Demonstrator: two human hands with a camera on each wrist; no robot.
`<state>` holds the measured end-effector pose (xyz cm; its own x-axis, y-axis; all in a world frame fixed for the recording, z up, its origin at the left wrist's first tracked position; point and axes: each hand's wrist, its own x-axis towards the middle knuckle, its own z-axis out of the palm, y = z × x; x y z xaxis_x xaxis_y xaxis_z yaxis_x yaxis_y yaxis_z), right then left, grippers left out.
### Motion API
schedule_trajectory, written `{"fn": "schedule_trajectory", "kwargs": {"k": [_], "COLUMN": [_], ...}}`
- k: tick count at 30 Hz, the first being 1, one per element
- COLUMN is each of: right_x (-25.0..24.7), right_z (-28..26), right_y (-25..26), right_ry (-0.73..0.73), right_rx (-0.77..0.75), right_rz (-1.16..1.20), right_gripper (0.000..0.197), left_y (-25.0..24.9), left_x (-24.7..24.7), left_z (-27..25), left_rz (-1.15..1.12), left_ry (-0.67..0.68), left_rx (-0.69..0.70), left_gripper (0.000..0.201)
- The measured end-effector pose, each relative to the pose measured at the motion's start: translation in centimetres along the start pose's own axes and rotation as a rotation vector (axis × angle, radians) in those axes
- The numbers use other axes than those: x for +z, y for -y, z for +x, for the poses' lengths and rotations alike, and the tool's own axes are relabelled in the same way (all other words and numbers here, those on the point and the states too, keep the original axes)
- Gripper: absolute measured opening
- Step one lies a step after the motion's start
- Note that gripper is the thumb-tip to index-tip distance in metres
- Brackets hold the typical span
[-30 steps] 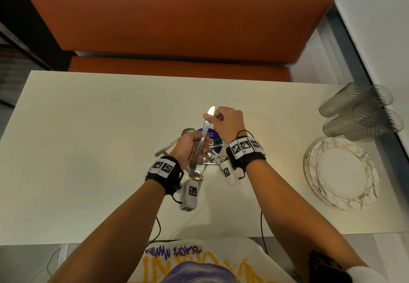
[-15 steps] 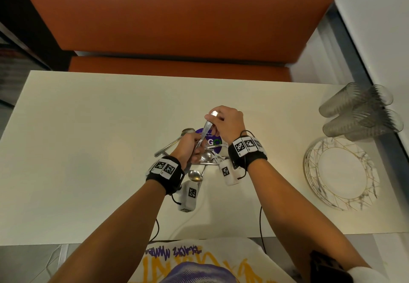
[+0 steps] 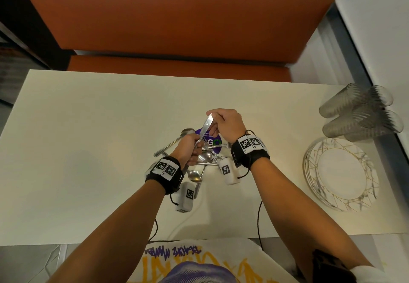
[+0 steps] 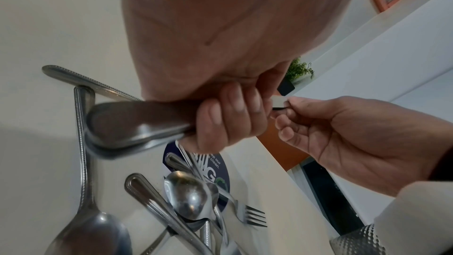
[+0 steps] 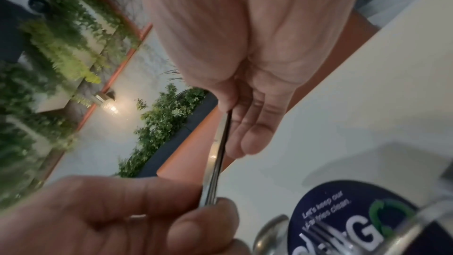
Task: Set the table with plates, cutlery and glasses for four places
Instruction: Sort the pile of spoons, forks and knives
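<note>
Left hand: I have it fisted round the handles of a knife bundle, blades pointing up and away.
Right hand: I am pinching the blade tips between thumb and fingers, apparently squaring the bundle up.
Where the knives are: held in the air between both hands, just above the cutlery pile at mid-table.
Knives, feel: stiff, thin steel, probably light; the polished flats look slippery, so I judge they could fan apart or slide out of a loose fist.
Where to hold: by the thicker handles, fingers wrapped round; the serrated edge is best touched only on its flat sides.
Pile: spoons and forks with beaded handles, crossed over one another on a round blue sticker; glossy, rounded bowls.
Plates: a stack at my right, white with thin gold lines; I judge them brittle and heavier than the rest.
Glasses: clear, ribbed, near the far right corner beside the plates; fragile by the look.
Progress: no place is laid yet.
</note>
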<state>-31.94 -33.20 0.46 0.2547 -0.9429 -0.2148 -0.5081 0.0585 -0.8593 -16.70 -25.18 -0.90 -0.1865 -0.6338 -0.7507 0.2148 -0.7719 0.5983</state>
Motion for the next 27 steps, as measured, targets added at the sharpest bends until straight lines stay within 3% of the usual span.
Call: {"fn": "schedule_trajectory", "kwargs": {"k": [9,15,18,21,25,27], "right_x": [0.4,-0.8,-1.7,-3.0,-4.4,-4.4], "right_z": [0.1,1.0,2.1,3.2,3.9,4.2], "right_y": [0.1,0.6,0.3,-0.5,-2.9,-4.7], "right_ry": [0.036,0.011,-0.092,-0.246,-0.419,-0.454], "right_rx": [0.068,0.121,0.178,0.254,0.363,0.42], "right_rz": [-0.006,0.025,0.14,0.284,0.434,0.5], "right_gripper": [0.033,0.024,0.023,0.026,0.029,0.027], "left_y": [0.4,-1.0,-3.1,-5.2,-6.6,-7.0], "left_x": [-0.2,0.0,-0.7,-2.2,-3.9,-3.8], "left_z": [0.8,1.8,3.1,4.0,5.5,7.1], "left_rz": [0.039,0.26,0.508,0.787,0.748,0.863], "left_ry": [-0.02,-0.113,-0.155,-0.224,-0.238,-0.26], "left_rx": [0.004,0.103,0.233,0.374,0.478,0.536], "left_gripper": [0.045,0.044,0.038,0.009,0.018,0.017]}}
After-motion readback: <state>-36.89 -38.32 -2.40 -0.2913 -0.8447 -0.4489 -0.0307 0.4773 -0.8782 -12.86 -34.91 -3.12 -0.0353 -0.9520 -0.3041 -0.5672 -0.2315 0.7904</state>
